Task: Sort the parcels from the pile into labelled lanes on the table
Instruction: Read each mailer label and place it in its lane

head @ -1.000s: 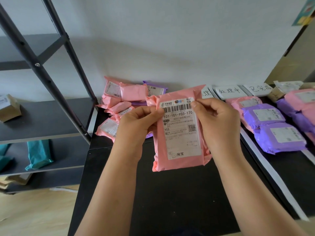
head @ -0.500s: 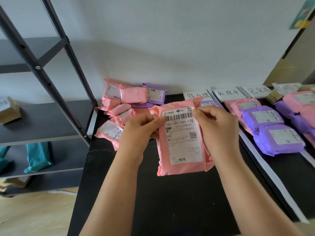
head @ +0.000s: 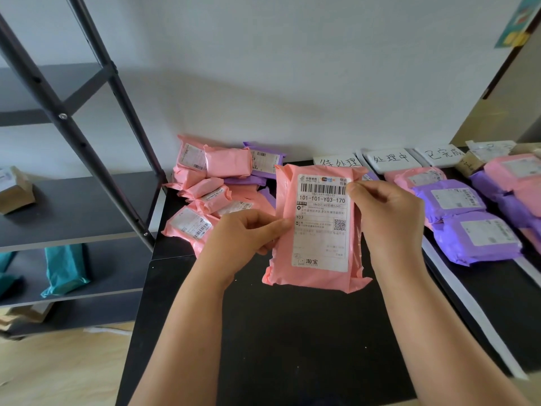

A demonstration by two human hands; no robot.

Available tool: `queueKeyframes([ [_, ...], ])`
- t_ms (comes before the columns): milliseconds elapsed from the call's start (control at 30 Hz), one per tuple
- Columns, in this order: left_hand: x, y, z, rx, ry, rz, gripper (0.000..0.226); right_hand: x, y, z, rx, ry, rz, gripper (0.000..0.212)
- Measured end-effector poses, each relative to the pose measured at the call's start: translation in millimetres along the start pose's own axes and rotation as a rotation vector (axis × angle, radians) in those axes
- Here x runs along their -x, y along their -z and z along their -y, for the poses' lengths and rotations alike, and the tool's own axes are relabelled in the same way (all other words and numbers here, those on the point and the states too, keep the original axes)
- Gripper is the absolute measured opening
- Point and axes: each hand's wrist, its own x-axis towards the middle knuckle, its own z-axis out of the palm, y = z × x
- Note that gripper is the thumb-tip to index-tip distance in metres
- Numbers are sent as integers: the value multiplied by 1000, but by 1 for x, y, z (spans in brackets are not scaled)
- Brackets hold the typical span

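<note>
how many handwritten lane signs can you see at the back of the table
3 clearly: the left sign behind the held pink parcel, the middle sign, and the right sign. A further white sheet at far right may be a fourth; its writing is unreadable.

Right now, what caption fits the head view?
Both hands, left hand and right hand, hold a pink parcel label-up above the black table, between pile and lanes.

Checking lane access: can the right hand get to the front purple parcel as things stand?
Probably not yet: the right hand is pinching the pink parcel. The purple parcel lies uncovered just beyond it.
</note>
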Motion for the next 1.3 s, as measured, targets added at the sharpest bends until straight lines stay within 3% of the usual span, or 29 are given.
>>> queueKeyframes([
  [333, -1, -9, 4, 93, -11, -84, 10, -3, -1, -10, 123, 1, 19, 17],
  [733, -20, -10, 16, 246, 162, -277, 7, -1, -2, -19, 438, -97, 307, 35],
  [933, -24, -16, 17, 297, 204, -278, 7, 2, -4, -23, 439, -134, 402, 28],
  [1300, -23, -29, 21, 306, 226, -287, 5, 1, 7, -32, 426, -176, 423, 21],
])
